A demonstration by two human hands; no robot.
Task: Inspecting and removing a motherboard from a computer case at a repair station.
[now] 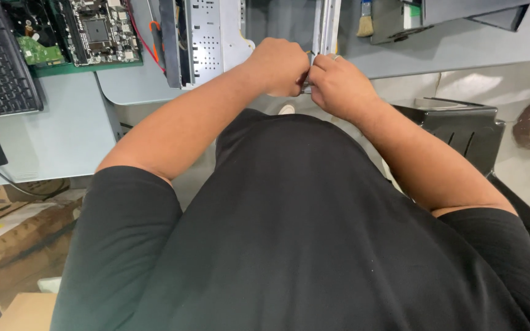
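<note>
Left hand point(277, 66) and right hand point(337, 86) meet, each grip pinched narrow on a thin grey metal panel edge point(325, 27). A perforated steel case point(207, 40) stands just left of them. Smooth grey counter point(461, 43) lies beneath.

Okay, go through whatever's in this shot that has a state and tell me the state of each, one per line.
Left hand: closed on a small part at the metal strip's end.
Right hand: pinching the same spot.
Metal strip: lying on the desk, its near end held.
Computer case: open, interior exposed.
Motherboard: bare, out of the case.
Brush: lying unused.
</note>
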